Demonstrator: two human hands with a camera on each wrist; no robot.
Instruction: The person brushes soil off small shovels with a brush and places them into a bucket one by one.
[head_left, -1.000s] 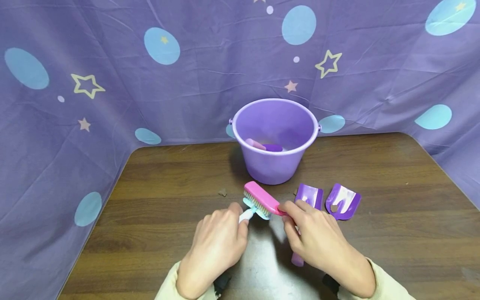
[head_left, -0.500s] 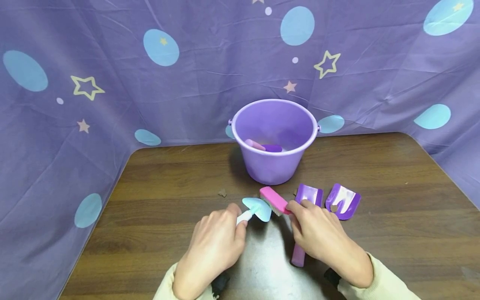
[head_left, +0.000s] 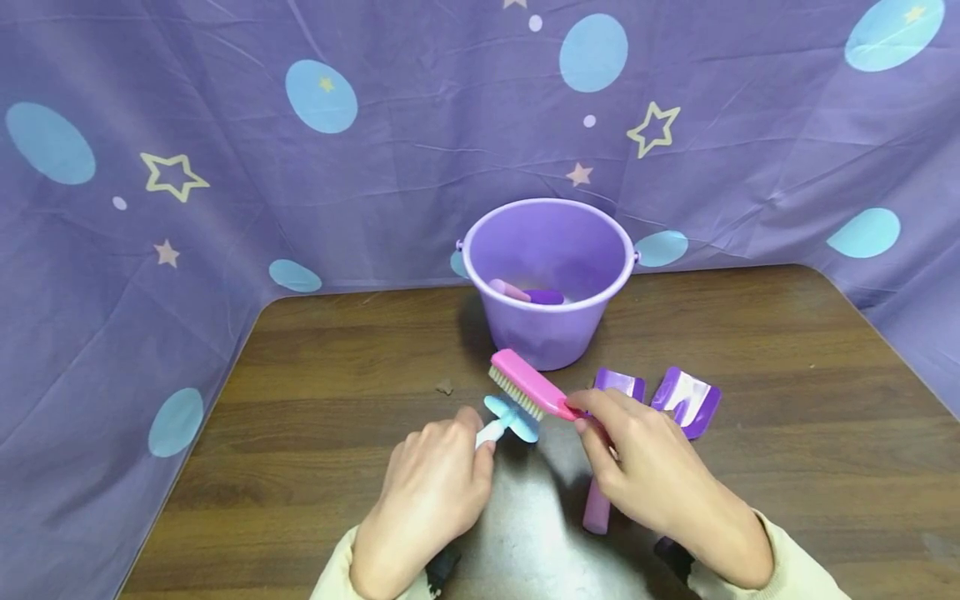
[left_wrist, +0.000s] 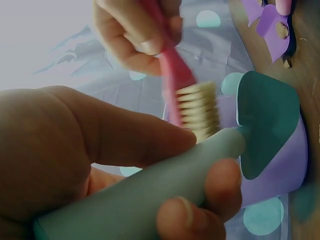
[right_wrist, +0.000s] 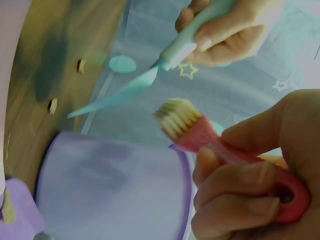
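In the head view my left hand [head_left: 427, 492] grips the pale handle of a small light-blue hand trowel [head_left: 517, 421], its blade tilted above the table. My right hand [head_left: 652, 475] holds a pink brush [head_left: 528, 382] by its handle, the cream bristles facing the blade. The right wrist view shows a gap between the bristles [right_wrist: 176, 117] and the trowel [right_wrist: 125, 95]. In the left wrist view, fingers and thumb wrap the trowel handle [left_wrist: 140, 195], and the moving brush looks blurred. Under my right hand lies a purple shovel [head_left: 619, 383], its middle hidden and its mauve handle showing.
A lilac bucket [head_left: 551, 337] stands behind the hands, with a pink handle [head_left: 510, 289] and a purple handle [head_left: 546, 297] inside. Another purple shovel [head_left: 692, 396] lies at right. A brown crumb [head_left: 445, 387] sits on the wooden table [head_left: 300, 467]. A purple curtain [head_left: 412, 125] hangs behind.
The brush goes from over the trowel blade to its right side, then back up and left over it. The trowel blade rolls to show its face, then tilts back. My left hand stays nearly still.
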